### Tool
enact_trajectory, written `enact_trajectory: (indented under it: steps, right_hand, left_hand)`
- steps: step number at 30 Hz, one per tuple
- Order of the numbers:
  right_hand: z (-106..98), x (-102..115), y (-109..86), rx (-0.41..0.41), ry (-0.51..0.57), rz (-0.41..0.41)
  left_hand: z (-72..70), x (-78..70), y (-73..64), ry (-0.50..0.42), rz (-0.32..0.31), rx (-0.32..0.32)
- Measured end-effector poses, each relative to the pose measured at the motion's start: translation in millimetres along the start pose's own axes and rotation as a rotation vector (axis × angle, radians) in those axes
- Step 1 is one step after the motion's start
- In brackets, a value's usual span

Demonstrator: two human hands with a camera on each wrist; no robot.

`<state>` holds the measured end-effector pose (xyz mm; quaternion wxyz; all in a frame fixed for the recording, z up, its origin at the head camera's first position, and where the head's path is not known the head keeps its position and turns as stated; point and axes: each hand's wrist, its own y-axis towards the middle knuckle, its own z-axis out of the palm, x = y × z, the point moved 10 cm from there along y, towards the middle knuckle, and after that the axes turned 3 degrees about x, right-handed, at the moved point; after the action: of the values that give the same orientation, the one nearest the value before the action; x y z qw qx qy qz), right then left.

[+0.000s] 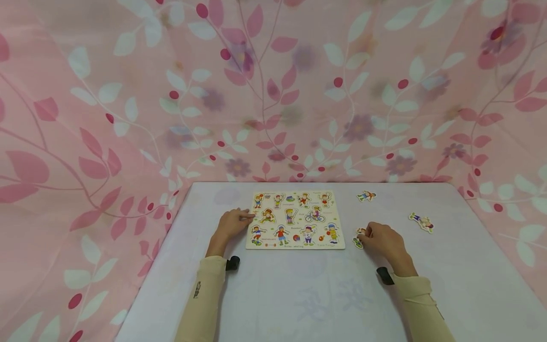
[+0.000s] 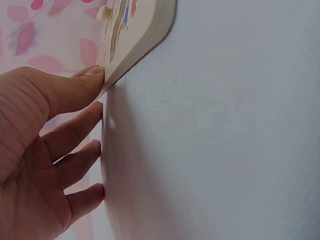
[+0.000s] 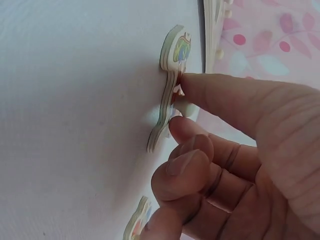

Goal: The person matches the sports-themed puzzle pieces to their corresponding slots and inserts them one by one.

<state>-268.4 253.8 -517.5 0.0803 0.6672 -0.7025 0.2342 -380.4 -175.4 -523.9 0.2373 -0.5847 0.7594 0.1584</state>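
Observation:
A wooden puzzle board (image 1: 265,247) printed with sporty children lies flat on the white-covered table. At its left edge is my left hand (image 1: 231,225); in the left wrist view the thumb touches the board's side, while the other fingers, spread and nearly straight, reach the table. To the right of the board, my right hand (image 1: 382,240) pinches the small knob of a puzzle piece (image 3: 180,50) between thumb and index finger. That piece looks to be on or just above the table, partly hidden by the fingers in the head view.
Two more puzzle pieces lie on the right of the table: a figure in blue and orange (image 1: 366,195) near the back, and another (image 1: 421,223) farther right. Pink floral cloth (image 1: 273,95) hangs behind the table and along its sides.

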Motion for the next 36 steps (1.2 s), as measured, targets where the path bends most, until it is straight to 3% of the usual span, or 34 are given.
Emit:
enact_trajectory:
  steps: [19,28,36]
  right_hand:
    - [-6,12,6.7,-0.022,0.03,-0.04]
    - [-16,45,15.5,-0.073,0.055,-0.118]
    - [-11,86,24.8,-0.079,0.069,-0.18]
  left_hand:
    - [-2.1,-3.6,-0.2,0.007,0.003,0.0]
    - [-1.5,-2.6,-0.6,0.012,0.005,0.004]
    - [-1.2,-1.5,-2.3,0.003,0.009,-0.009]
